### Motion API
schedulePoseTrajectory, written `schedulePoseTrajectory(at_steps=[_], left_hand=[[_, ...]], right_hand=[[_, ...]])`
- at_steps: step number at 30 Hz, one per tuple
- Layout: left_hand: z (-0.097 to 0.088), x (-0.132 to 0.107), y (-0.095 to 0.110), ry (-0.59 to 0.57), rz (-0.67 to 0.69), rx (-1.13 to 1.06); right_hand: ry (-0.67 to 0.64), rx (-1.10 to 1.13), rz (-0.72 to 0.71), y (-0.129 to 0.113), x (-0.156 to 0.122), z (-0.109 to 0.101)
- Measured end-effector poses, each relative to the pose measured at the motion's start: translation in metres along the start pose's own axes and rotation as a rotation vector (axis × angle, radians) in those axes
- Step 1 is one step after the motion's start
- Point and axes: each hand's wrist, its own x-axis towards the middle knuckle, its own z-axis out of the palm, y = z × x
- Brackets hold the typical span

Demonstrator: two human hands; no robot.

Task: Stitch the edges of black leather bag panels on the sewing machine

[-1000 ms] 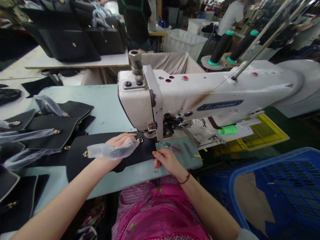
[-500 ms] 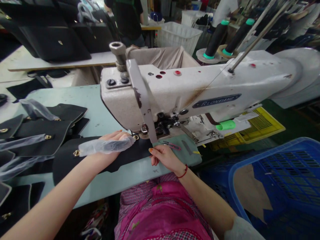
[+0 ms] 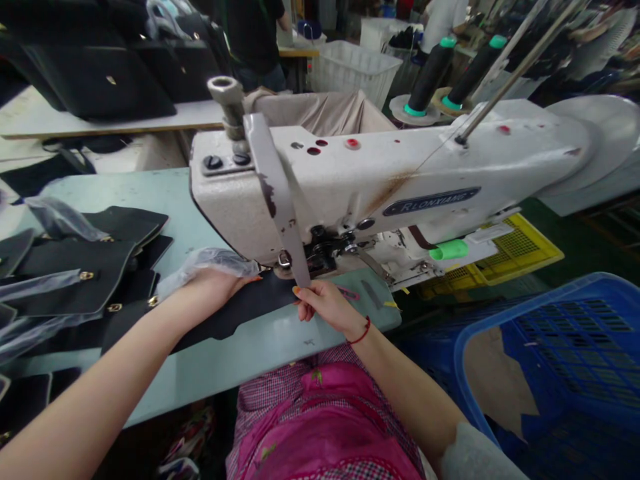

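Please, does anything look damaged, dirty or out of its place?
Only wear. The sewing machine has a brown stain across its arm beside the nameplate, and the grey guard at its head has chipped paint. The cardboard lining the blue crate is torn. The black piece that the left hand and right hand touch lies flat.

Crowded workshop; pale green worktable (image 3: 150,190) spans near left to centre; behind it, far left, a white table (image 3: 150,120) w/ black bags (image 3: 100,87) stacked on top; beige cloth-lined bin (image 3: 325,110) at far centre, white plastic baskets (image 3: 357,70) just beyond; two people stand at the far end, one in a dark top (image 3: 255,33), one in a white top (image 3: 440,20); near right, blue crate (image 3: 575,347); yellow mesh tray (image 3: 525,253) just past it; dark green floor (image 3: 595,233) far right; light flat & even.
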Motion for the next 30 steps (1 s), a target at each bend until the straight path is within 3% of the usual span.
schedulePoseTrajectory(at_steps=[4, 11, 14, 17, 20, 23, 26, 28, 30], left_hand=[[-0.002, 0.004, -0.012, -0.053, 0.112, 0.007], [0.011, 0.000, -0.031, -0.173, -0.059, 0.122], [0.004, -0.012, -0.013, -0.210, -0.142, 0.226], [-0.002, -0.036, 0.029, -0.099, -0.227, 0.206], [0.016, -0.064, 0.081, 0.087, -0.327, -0.294], [0.055, -0.073, 0.119, 0.057, -0.650, -1.152], [0.087, -0.056, 0.130, 0.210, -0.927, -1.814], [0.096, -0.040, 0.126, 0.333, -0.952, -1.967], [0.098, -0.026, 0.118, 0.388, -0.957, -1.961]], right_hand=[[0.010, -0.019, -0.016, -0.003, 0.007, 0.000], [0.107, -0.017, -0.024, -0.010, 0.011, 0.006], [0.148, -0.047, -0.016, -0.013, 0.010, 0.009], [0.158, -0.083, -0.029, -0.014, 0.008, 0.010], [0.158, -0.108, -0.046, -0.014, 0.007, 0.010], [0.184, -0.109, -0.058, -0.011, 0.007, 0.012], [0.213, -0.106, -0.075, -0.009, 0.006, 0.013], [0.222, -0.118, -0.088, -0.008, 0.005, 0.015], [0.231, -0.140, -0.102, -0.008, 0.004, 0.016]])
